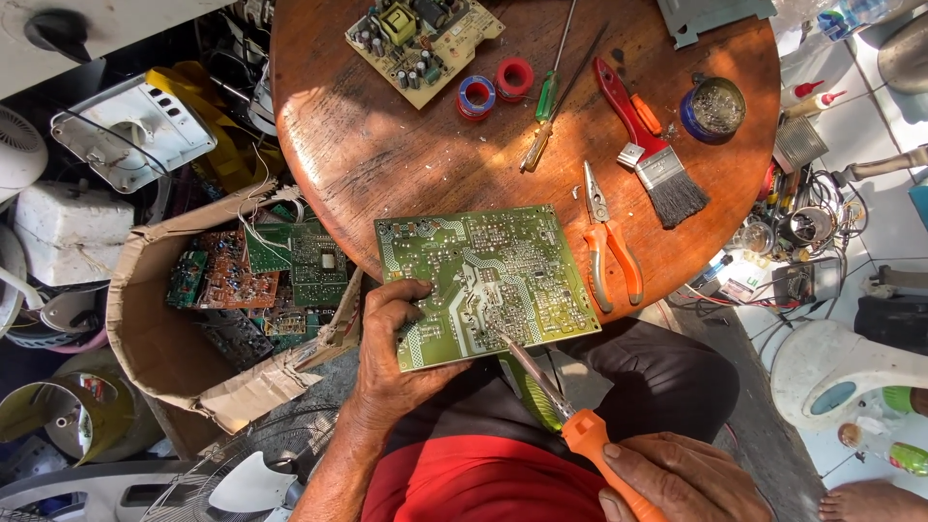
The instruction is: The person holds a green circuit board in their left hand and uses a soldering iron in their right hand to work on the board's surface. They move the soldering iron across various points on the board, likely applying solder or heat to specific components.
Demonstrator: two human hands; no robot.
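PCB point(483, 280) mid-frame: green, solder side up, dense silver traces, overhanging table edge. Left hand point(391, 338) pinching its lower-left corner; right hand point(677, 478) fisted around orange-handled soldering iron point(561, 411), tip on board.

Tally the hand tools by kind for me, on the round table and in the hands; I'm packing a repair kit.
Soldering iron, held in the right hand: 1
Pliers: 1
Screwdrivers: 2
Paintbrush: 1
Total: 5
The left hand holds the green circuit board.

Just one head cam here, looking pretty much straight down from close up. It takes in the round counter point(387, 155), lap and surrounding floor.
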